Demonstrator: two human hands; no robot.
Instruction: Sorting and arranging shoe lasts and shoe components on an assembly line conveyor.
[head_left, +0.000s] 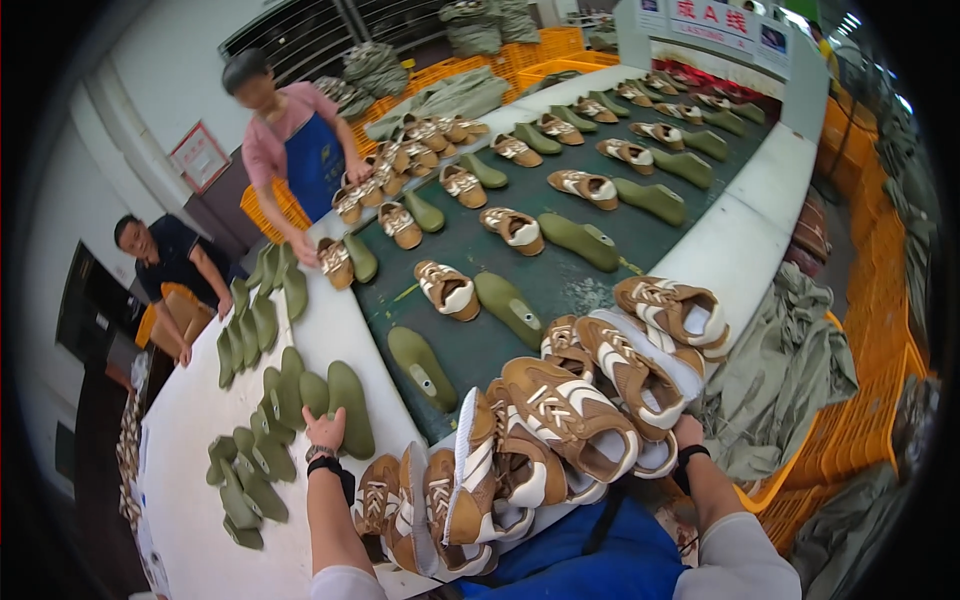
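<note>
My left hand (325, 432) is at the near end of a green shoe last (315, 394), its fingers closed around that end. Another green last (348, 410) lies right beside it, among several more on the white tabletop. My right hand (688, 431) is against the right side of a heap of brown-and-white sneakers (570, 415), by the heel of a low sneaker (656, 456). Its fingers are mostly hidden by the shoes, so its grip cannot be made out. More sneakers (440, 510) lean on their sides along the near edge, between my forearms.
A dark green conveyor belt (400, 305) carries rows of sneakers and lasts. Across it, a person in a blue apron (322, 160) handles shoes; another person (180, 265) stands at far left. Orange crates (870, 400) and grey-green sacks (775, 350) flank the right.
</note>
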